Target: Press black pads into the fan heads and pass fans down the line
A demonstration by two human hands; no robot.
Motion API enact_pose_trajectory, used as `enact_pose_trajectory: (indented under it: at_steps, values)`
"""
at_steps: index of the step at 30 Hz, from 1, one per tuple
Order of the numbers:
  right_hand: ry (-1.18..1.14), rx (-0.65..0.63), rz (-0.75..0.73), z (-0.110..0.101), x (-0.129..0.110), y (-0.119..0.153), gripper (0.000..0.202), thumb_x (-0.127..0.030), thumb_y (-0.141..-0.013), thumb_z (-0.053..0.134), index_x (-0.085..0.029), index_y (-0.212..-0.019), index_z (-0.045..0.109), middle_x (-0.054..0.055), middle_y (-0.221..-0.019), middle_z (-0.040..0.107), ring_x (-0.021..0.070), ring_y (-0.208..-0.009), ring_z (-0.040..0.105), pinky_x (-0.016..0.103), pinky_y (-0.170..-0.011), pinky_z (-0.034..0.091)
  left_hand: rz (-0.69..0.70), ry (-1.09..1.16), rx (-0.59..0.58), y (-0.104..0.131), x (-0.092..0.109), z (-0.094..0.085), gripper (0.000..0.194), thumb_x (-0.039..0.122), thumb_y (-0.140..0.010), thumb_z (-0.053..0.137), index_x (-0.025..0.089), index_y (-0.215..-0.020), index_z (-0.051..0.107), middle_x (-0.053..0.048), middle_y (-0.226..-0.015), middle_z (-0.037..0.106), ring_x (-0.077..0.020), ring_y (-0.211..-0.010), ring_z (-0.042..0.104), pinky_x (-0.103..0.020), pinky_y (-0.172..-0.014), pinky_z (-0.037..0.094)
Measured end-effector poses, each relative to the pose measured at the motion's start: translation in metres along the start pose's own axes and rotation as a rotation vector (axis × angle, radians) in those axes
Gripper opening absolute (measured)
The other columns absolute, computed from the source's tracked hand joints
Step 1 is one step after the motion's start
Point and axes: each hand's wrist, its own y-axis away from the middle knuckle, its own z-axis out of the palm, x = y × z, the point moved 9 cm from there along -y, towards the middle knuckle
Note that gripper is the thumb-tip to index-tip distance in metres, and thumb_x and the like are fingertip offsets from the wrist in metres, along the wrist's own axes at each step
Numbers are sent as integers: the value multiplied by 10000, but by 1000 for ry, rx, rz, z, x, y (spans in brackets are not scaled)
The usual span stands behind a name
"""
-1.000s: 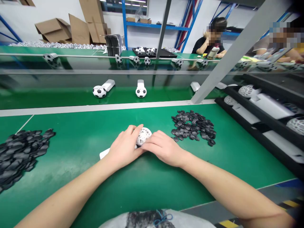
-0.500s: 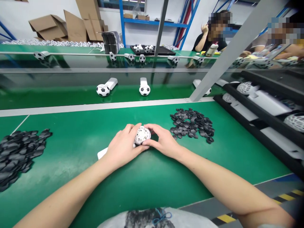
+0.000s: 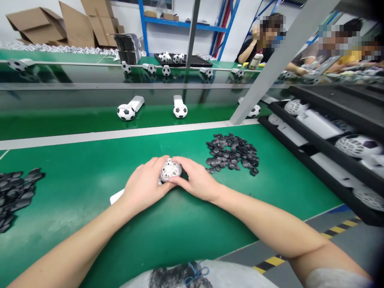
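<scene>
Between my hands is a white handheld fan (image 3: 170, 171) with a ball-shaped, openwork grille facing up. My left hand (image 3: 145, 182) wraps round its left side, the thumb along the near edge. From under the left wrist the end of a white handle (image 3: 117, 196) sticks out over the green tabletop. My right hand (image 3: 196, 178) curves round the right side of the grille, with thumb and fingers closed on the rim. A pile of black panel pieces (image 3: 232, 154) lies beyond my right hand. Another black pile (image 3: 18, 196) is at the far left.
Past the pale table edge (image 3: 120, 133), soccer-ball fans (image 3: 180, 111) lie on a green conveyor (image 3: 90, 120). A slanted metal post (image 3: 270, 66) rises at its edge. Stacked black trays (image 3: 324, 146) with fans stand at right. People (image 3: 261, 40) sit across the line.
The view has turned slightly right, so most things appear further left. Both hands stay on the fan, with little visible change in grip.
</scene>
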Motion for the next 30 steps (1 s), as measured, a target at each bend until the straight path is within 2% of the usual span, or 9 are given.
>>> enact_pose_trajectory:
  at_steps: [4, 8, 10, 13, 16, 19, 22, 27, 30]
  values:
    - [109, -97, 134, -23, 19, -6, 239, -389, -835, 505, -211, -978, 573, 35, -971, 638, 162, -877, 589, 283, -767, 459, 16, -3, -38, 1, 0, 4, 566, 483, -761, 532, 206, -1236, 397, -79, -1151, 542, -279, -999, 533, -399, -800, 437]
    - [553, -140, 509, -76, 71, 3, 162, -360, -753, 607, -200, -774, 624, 55, -849, 644, 195, -781, 590, 266, -605, 417, 45, -26, -70, 2, -3, 5, 564, 319, -741, 536, 215, -1270, 370, -67, -1233, 508, -271, -1076, 492, -395, -867, 392]
    - [608, -218, 636, -85, 90, 12, 118, -326, -716, 638, -209, -729, 627, 42, -799, 651, 194, -747, 591, 252, -544, 378, 105, -40, -91, 3, 0, 5, 543, 230, -742, 482, 219, -1274, 374, -58, -1245, 506, -258, -1092, 476, -393, -878, 372]
    - [517, -302, 645, -75, 98, 15, 59, -279, -721, 622, -226, -695, 620, 1, -704, 652, 159, -678, 588, 231, -498, 339, 189, -81, -93, 4, 7, 2, 605, 99, -700, 418, 243, -1286, 373, -41, -1245, 507, -248, -1086, 453, -406, -881, 346]
    - [471, -317, 590, -64, 94, 13, 69, -235, -731, 600, -218, -665, 597, -12, -718, 650, 139, -672, 584, 221, -504, 342, 222, -120, -60, 4, 10, -2, 638, 26, -671, 378, 256, -1265, 411, -41, -1202, 527, -245, -1060, 442, -423, -892, 324]
    - [439, -313, 552, -61, 92, 14, 32, -224, -724, 613, -212, -735, 586, -7, -765, 651, 132, -683, 586, 214, -536, 373, 227, -115, -49, 4, 10, -3, 605, 15, -696, 343, 258, -1242, 440, -47, -1137, 556, -234, -1019, 459, -435, -917, 302]
    - [415, -302, 550, -64, 94, 17, 138, -218, -694, 654, -200, -813, 586, 13, -801, 653, 142, -708, 595, 217, -580, 408, 225, -105, -55, 3, 9, -1, 614, 14, -685, 338, 258, -1238, 443, -47, -1097, 568, -229, -1006, 465, -439, -925, 293]
    - [373, -349, 566, -62, 97, 19, 50, -155, -709, 618, -192, -732, 593, 8, -739, 653, 131, -671, 597, 211, -589, 424, 231, -109, -60, 3, 8, -1, 622, 17, -698, 338, 269, -1260, 422, -48, -1037, 583, -231, -994, 464, -432, -914, 298]
    - [381, -340, 577, -64, 99, 18, 78, -200, -698, 644, -195, -753, 588, 6, -742, 655, 133, -664, 595, 212, -565, 413, 236, -120, -64, 4, 9, 0, 627, 12, -700, 334, 273, -1264, 414, -43, -1040, 582, -226, -994, 463, -419, -902, 305]
